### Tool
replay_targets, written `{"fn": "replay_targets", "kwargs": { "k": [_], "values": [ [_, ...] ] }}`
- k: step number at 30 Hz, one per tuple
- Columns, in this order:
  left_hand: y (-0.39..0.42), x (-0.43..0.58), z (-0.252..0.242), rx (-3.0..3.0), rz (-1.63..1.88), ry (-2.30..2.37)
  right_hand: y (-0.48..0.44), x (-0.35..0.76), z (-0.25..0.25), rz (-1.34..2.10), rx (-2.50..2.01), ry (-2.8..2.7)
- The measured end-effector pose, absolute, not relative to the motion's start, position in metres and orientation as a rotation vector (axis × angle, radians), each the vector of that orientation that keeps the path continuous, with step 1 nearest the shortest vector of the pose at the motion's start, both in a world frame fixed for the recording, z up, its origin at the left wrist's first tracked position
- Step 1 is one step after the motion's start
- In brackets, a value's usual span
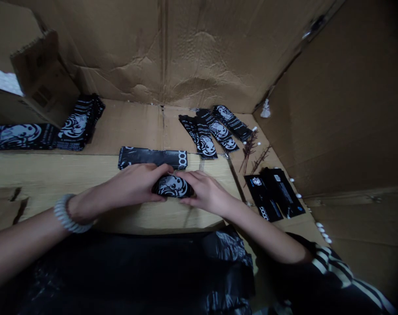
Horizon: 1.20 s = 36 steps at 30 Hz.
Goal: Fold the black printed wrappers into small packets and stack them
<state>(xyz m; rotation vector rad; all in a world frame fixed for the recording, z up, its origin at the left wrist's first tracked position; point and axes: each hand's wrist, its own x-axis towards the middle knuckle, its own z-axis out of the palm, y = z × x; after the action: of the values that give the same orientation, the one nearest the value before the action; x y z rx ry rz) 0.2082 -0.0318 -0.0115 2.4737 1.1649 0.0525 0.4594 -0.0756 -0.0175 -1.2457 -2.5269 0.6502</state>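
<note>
Between my two hands is a black packet (173, 187) with a white swirling character print, its ends covered by my fingers. My left hand (143, 181) is closed on its left end, and a grey coiled band circles that wrist. Gripping the right end is my right hand (204, 190), thumb and fingers bent round it. Just behind my hands, a long flat black packet (153, 158) with white rings at its right end lies across the work surface, partly covered by my left hand.
Several printed black packets (215, 131) fan out at the back. More are stacked at left (76, 124), beside a cardboard box (44, 83). Thin brown twigs (249, 151) and flat black packages (274, 192) lie right. Cardboard walls (199, 52) enclose the surface; black plastic (136, 271) is in front.
</note>
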Motion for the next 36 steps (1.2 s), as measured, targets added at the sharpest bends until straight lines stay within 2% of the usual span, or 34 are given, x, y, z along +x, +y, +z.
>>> {"fn": "replay_targets", "kwargs": {
  "k": [15,23,30,36],
  "values": [
    [-0.042,0.190,-0.030,2.663,0.273,1.042,-0.073,0.453,-0.029,0.585,-1.159,-2.501],
    [-0.054,0.193,-0.029,2.753,0.370,1.085,-0.081,0.448,-0.029,0.409,-1.202,-2.640],
    [-0.062,0.200,-0.041,3.260,0.354,1.103,-0.082,0.437,-0.040,0.241,-1.334,-2.831],
    [-0.065,0.198,-0.048,3.338,0.377,1.182,-0.083,0.440,-0.043,0.234,-1.347,-2.866]
  ]
}}
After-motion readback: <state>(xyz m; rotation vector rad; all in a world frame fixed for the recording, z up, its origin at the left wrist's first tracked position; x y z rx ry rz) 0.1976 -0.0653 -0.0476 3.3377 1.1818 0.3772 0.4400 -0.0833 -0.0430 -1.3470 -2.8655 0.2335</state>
